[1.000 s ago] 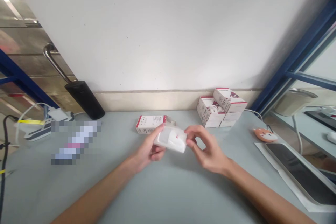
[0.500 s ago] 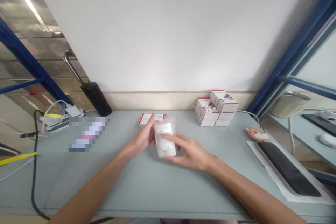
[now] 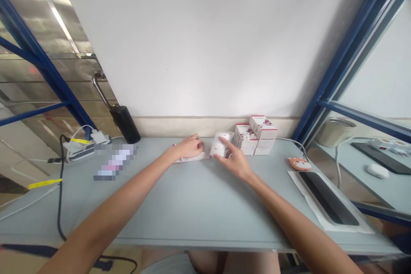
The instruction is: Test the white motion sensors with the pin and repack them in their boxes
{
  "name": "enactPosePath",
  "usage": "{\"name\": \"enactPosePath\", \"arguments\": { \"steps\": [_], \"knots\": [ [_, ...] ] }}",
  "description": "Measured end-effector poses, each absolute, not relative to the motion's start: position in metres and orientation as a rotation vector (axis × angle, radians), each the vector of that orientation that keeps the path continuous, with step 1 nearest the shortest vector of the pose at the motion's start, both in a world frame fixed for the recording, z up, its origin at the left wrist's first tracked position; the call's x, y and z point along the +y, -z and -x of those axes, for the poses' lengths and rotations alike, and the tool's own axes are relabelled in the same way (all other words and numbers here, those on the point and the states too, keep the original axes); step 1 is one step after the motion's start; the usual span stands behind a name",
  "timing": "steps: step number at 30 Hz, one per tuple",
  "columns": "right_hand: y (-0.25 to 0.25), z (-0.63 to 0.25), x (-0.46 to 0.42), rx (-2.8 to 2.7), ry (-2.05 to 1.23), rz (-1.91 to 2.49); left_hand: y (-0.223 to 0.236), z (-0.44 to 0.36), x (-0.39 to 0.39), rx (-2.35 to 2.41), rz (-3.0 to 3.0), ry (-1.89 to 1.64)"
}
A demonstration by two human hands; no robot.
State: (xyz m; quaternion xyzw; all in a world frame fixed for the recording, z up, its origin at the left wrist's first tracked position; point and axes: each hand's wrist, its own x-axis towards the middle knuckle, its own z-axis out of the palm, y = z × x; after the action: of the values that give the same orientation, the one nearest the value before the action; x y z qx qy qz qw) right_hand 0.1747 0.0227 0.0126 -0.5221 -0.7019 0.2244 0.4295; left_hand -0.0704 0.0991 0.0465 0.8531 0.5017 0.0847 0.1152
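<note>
My right hand point(image 3: 236, 159) holds a white device in a clear plastic wrapper point(image 3: 221, 144), thumb in front and fingers over its upper right side. It is raised just left of the stacked boxes; its exact kind cannot be told. My left hand point(image 3: 190, 146) reaches over a flat white and red box point(image 3: 192, 158) on the desk, its fingers curled down onto the box's far right part. The hand covers most of that box, and its fingertips are partly hidden.
Several white and red boxes point(image 3: 257, 137) are stacked near the wall. A black cylinder point(image 3: 125, 124), a power strip point(image 3: 88, 147) with cables and a blurred-out patch are at left. An orange animal-shaped object point(image 3: 299, 163) and a dark slab point(image 3: 327, 199) on white paper lie at right.
My left hand has let go of the wrapped device and moved onto the flat box. My right hand has carried the device up and right, towards the stack. The view has shifted slightly.
</note>
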Motion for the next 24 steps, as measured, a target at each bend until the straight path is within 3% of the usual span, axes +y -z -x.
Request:
{"name": "enactPosePath", "arguments": {
  "steps": [6, 14, 19, 24],
  "knots": [
    [-0.015, -0.173, 0.021, -1.671, -0.523, 1.284, -0.033, 0.065, 0.064, 1.409, -2.529, -0.388],
    [-0.022, -0.164, 0.008, -1.623, -0.379, 1.165, -0.03, 0.028, 0.034, 1.243, -2.419, -1.042],
    [-0.043, -0.172, 0.001, -1.566, -0.268, 1.093, -0.027, -0.002, 0.038, 1.345, -2.085, -1.534],
    [-0.057, -0.195, 0.005, -1.805, -0.014, 1.074, -0.016, -0.037, 0.031, 1.371, -1.745, -1.778]
  ]
}}
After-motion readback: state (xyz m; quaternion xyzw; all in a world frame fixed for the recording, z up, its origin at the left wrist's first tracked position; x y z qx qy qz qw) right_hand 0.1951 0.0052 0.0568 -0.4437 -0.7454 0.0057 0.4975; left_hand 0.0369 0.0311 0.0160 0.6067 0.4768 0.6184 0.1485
